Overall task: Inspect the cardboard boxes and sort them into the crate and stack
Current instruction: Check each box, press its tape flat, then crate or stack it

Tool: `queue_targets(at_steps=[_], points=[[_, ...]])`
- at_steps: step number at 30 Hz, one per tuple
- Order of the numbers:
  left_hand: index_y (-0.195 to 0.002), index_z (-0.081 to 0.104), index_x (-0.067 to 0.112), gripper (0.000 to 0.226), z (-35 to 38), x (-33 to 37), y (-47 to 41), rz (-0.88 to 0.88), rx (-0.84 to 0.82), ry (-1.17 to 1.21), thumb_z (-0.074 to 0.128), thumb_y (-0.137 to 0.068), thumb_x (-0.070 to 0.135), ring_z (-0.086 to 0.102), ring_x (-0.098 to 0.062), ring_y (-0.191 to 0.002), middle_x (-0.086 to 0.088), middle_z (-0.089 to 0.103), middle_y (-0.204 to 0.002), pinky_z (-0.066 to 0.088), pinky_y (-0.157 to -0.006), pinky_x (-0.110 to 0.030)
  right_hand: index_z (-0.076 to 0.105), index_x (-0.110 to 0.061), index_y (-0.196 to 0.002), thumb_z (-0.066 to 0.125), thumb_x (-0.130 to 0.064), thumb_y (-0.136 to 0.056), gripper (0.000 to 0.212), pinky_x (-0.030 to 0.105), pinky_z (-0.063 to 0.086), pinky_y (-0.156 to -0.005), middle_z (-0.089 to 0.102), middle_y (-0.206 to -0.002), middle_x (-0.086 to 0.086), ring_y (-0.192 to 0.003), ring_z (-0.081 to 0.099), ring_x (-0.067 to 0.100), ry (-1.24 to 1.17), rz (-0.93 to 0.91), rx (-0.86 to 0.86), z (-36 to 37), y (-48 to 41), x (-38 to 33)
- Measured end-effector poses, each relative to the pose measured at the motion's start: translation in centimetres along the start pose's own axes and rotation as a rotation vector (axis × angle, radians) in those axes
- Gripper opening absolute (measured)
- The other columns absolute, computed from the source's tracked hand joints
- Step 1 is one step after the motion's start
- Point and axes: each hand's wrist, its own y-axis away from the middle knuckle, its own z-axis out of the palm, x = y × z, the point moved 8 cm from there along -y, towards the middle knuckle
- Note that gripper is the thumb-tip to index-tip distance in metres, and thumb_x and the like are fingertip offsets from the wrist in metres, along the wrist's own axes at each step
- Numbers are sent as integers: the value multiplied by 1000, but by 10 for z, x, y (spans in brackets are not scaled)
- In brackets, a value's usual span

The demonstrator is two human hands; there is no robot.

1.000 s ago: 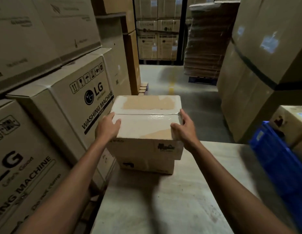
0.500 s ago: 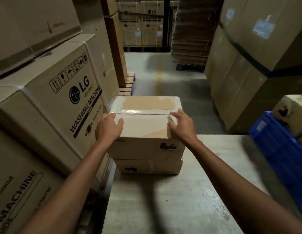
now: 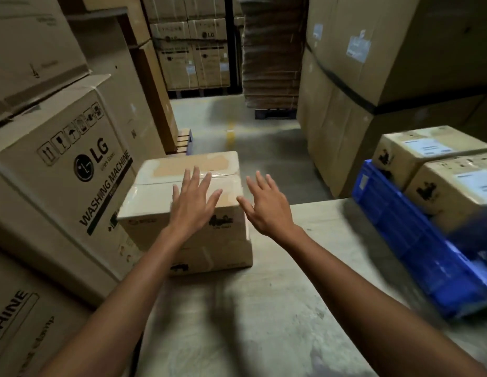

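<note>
head | L hand (image 3: 193,202) splayed over top cardboard box (image 3: 155,197), holds nothing | R hand (image 3: 266,206) splayed just right of it, empty | chg: both gripped its sides 0.5 s ago, now off | box sits on lower box (image 3: 223,254), table (image 3: 264,322) far-left | stacking prob. done

Stacked boxes (image 3: 182,213) at table's (image 3: 264,322) left — crate (image 3: 416,248) with boxes (image 3: 432,164) right.

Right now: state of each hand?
Left hand: open, fingers spread over the top box, holding nothing.
Right hand: open, fingers spread, holding nothing.
</note>
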Motion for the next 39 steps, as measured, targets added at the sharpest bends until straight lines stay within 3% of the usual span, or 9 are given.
queue_targets(at_steps=[9, 17, 22, 26, 28, 30, 32, 35, 39], points=[[-152, 37, 18, 63, 6, 327, 111, 490, 149, 417, 33, -99, 52, 7, -20, -153, -5, 17, -165, 20, -120, -54, 41, -15, -151, 58, -41, -94, 65, 51, 38, -111, 29, -161, 16, -143, 31, 35, 10, 237, 364, -170, 229, 180], [-149, 42, 13, 62, 106, 602, 237, 965, -119, 508, 36, -99, 48, 17, -29, -151, -11, 22, -163, 25, -117, -57, 49, -11, -146, 59, -35, -88, 63, 48, 43, -106, 37, -156, 21, -134, 42, 40, 104, 743, 566, -256, 465, 365], [-148, 42, 14, 62, 178, 731, 306, 1195, -305, 515, 34, -99, 51, 16, -28, -151, -12, 22, -163, 24, -118, -54, 43, -19, -150, 59, -34, -96, 59, 40, 32, -113, 26, -163, 10, -145, 27, 29, 45, 1078, 595, -262, 591, 457], [-151, 39, 17, 63, 249, 817, 354, 1284, -499, 536, 32, -100, 53, 16, -24, -152, -8, 21, -163, 20, -121, -46, 44, -17, -149, 60, -29, -97, 56, 35, 23, -118, 32, -161, 9, -147, 28, 27, -94, 1316, 688, -249, 676, 525], [-151, 40, 19, 63, 292, 854, 373, 1190, -782, 647, 31, -99, 54, 20, -18, -150, -5, 26, -162, 18, -122, -41, 47, -14, -147, 62, -24, -97, 53, 33, 27, -117, 42, -154, 7, -143, 37, 24, -223, 1407, 799, -238, 712, 560], [-151, 39, 22, 64, 348, 883, 390, 792, -1257, 843, 24, -101, 58, 26, -11, -146, 0, 33, -159, 19, -122, -44, 50, -16, -144, 59, -25, -100, 46, 37, 35, -114, 50, -146, 2, -136, 46, 21, -548, 1497, 1012, -219, 746, 594], [-151, 38, 24, 68, 408, 903, 411, 374, -1579, 931, 15, -101, 64, 28, -14, -147, -1, 36, -158, 19, -118, -50, 48, -20, -145, 49, -35, -104, 44, 48, 40, -111, 50, -144, 4, -136, 47, 25, -1017, 1522, 1309, -188, 776, 625], [-151, 37, 25, 77, 488, 923, 435, 113, -1702, 861, 10, -96, 71, 26, -19, -148, -4, 34, -159, 18, -117, -54, 39, -19, -152, 36, -55, -103, 60, 56, 38, -110, 41, -154, 13, -140, 42, 31, -1503, 1453, 1645, -144, 815, 664], [-153, 35, 24, 80, 583, 940, 467, 40, -1719, 743, 9, -95, 73, 25, -20, -149, -4, 32, -160, 17, -118, -53, 36, -18, -153, 30, -63, -101, 69, 58, 35, -112, 38, -156, 17, -143, 39, 33, -1617, 1481, 1792, -89, 870, 721]])
